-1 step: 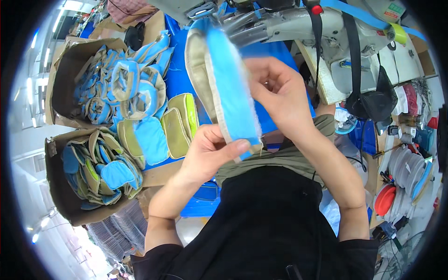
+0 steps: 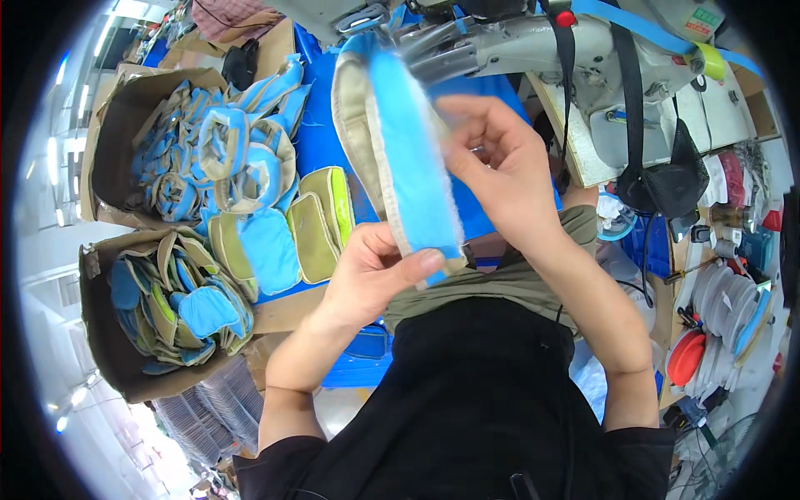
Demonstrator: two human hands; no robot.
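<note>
A long padded fabric band (image 2: 417,175), bright blue on one face and khaki on the other, stands upright between my hands. Its right edge looks frayed and blurred. My left hand (image 2: 375,271) pinches the lower end, thumb lying over the blue face. At the band's upper right edge is my right hand (image 2: 504,162), its fingers curled and the thumb and forefinger against the fabric; motion blur partly smears the fingertips. The top of the band reaches up close to the sewing machine (image 2: 533,46).
On my left, one cardboard box (image 2: 104,187) holds rolled blue-and-khaki bands, and a nearer box (image 2: 104,354) holds flat padded pieces. Khaki and blue pads (image 2: 271,254) lie beside them on the blue table. Black straps (image 2: 631,92) hang at the right, near stacked white discs (image 2: 721,304).
The band's lower end has shifted very slightly left. Both hands keep nearly the same position.
</note>
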